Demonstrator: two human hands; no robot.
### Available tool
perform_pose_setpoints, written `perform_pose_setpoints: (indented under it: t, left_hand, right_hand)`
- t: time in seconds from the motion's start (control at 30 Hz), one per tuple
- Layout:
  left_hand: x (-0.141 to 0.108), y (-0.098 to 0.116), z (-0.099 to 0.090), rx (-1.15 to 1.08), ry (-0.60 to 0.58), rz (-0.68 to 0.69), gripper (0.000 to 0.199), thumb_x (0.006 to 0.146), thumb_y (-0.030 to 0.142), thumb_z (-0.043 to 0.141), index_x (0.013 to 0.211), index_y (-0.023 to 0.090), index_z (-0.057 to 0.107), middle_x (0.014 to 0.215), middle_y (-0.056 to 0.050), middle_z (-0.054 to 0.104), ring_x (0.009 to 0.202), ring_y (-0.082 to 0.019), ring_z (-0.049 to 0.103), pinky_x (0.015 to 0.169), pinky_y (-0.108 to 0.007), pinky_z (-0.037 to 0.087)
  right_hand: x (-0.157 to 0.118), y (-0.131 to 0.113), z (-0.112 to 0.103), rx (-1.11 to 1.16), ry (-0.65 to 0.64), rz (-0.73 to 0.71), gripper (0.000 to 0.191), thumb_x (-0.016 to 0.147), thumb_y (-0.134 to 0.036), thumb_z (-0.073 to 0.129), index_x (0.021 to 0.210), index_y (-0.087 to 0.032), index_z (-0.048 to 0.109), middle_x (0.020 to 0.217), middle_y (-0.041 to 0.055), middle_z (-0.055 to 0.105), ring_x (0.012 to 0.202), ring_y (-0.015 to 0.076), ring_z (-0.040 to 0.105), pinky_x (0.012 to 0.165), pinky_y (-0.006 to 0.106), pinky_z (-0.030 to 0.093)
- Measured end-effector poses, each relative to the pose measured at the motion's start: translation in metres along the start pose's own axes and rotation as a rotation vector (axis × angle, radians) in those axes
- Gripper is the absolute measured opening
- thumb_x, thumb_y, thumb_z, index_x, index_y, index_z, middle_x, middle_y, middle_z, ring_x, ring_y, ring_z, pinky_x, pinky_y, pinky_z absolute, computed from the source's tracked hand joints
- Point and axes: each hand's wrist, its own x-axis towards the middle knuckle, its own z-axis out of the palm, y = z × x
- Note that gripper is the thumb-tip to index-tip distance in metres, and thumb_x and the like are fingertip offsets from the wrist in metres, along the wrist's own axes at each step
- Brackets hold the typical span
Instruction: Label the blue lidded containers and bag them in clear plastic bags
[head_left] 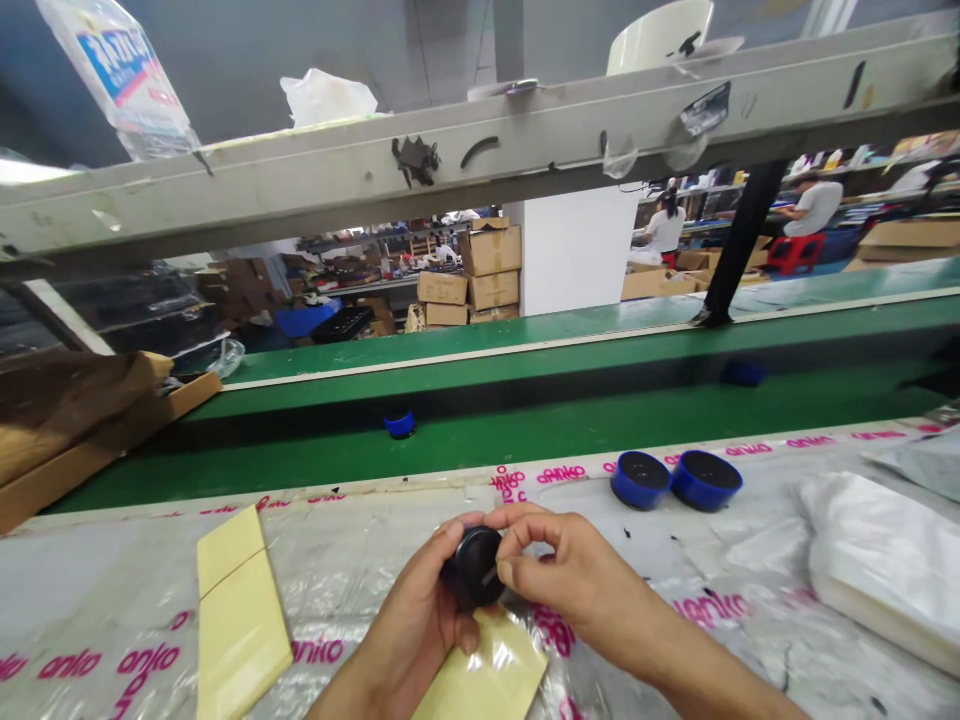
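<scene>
My left hand is closed around a small round black device with a dark, smooth face. At the right edge of that device, my right hand has thumb and forefinger pinched together; whatever lies between them is too small to make out. A glossy yellow sheet is just below my left fingers, and I cannot tell whether they grip it. Further left lies a yellow stack of sheets with a band across it. Two blue round devices with black tops, one beside the other, stand beyond my right hand.
Plastic film with pink print covers the bench. Behind it runs a green conveyor carrying a blue device and another. A cardboard box stands left, a white plastic bag right. A shelf beam crosses above.
</scene>
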Motion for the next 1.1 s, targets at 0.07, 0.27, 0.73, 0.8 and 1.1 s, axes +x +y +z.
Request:
perform_pose_setpoints:
  t: [0.07, 0.27, 0.73, 0.8, 1.1]
  left_hand:
    - [0.0, 0.001, 0.0, 0.014, -0.004, 0.002, 0.04, 0.096, 0.04, 0.055, 0.129, 0.019, 0.06, 0.09, -0.006, 0.065, 0.06, -0.011, 0.061, 0.039, -0.015, 0.045]
    - [0.001, 0.002, 0.001, 0.018, 0.005, -0.001, 0.036, 0.096, 0.039, 0.055, 0.123, 0.017, 0.063, 0.085, -0.005, 0.064, 0.061, -0.013, 0.063, 0.038, -0.016, 0.045]
    - [0.002, 0.0, -0.001, 0.055, -0.019, -0.004, 0.036, 0.097, 0.039, 0.055, 0.126, 0.019, 0.062, 0.086, -0.005, 0.065, 0.063, -0.013, 0.064, 0.039, -0.015, 0.044]
    - [0.002, 0.0, -0.001, 0.057, -0.021, -0.004, 0.035, 0.097, 0.039, 0.056, 0.125, 0.019, 0.062, 0.087, -0.005, 0.065, 0.063, -0.013, 0.064, 0.039, -0.015, 0.045]
    - [0.003, -0.001, -0.001, 0.082, -0.013, 0.006, 0.036, 0.097, 0.038, 0.054, 0.126, 0.018, 0.062, 0.092, -0.007, 0.065, 0.062, -0.012, 0.061, 0.039, -0.016, 0.045]
  right_hand:
    - [0.0, 0.0, 0.001, -0.007, 0.005, 0.003, 0.007, 0.072, -0.02, 0.064, 0.064, -0.019, 0.065, 0.118, 0.0085, 0.067, 0.101, 0.0249, 0.063, 0.087, 0.036, 0.047]
    - [0.002, 0.0, 0.002, -0.011, 0.017, -0.026, 0.009, 0.071, -0.017, 0.061, 0.063, -0.019, 0.066, 0.11, 0.0066, 0.068, 0.102, 0.0234, 0.063, 0.085, 0.032, 0.048]
    - [0.003, 0.003, 0.001, 0.018, 0.035, -0.065, 0.013, 0.07, -0.01, 0.059, 0.064, -0.019, 0.066, 0.105, 0.0054, 0.069, 0.102, 0.0226, 0.064, 0.089, 0.032, 0.048]
    - [0.003, 0.005, 0.001, 0.011, 0.04, -0.083, 0.014, 0.07, -0.009, 0.059, 0.065, -0.019, 0.066, 0.102, 0.0046, 0.069, 0.103, 0.0221, 0.064, 0.089, 0.031, 0.047]
    - [0.003, 0.015, 0.007, -0.069, 0.107, -0.135, 0.019, 0.072, -0.004, 0.057, 0.067, -0.02, 0.066, 0.099, 0.0022, 0.07, 0.097, 0.0184, 0.067, 0.083, 0.027, 0.05]
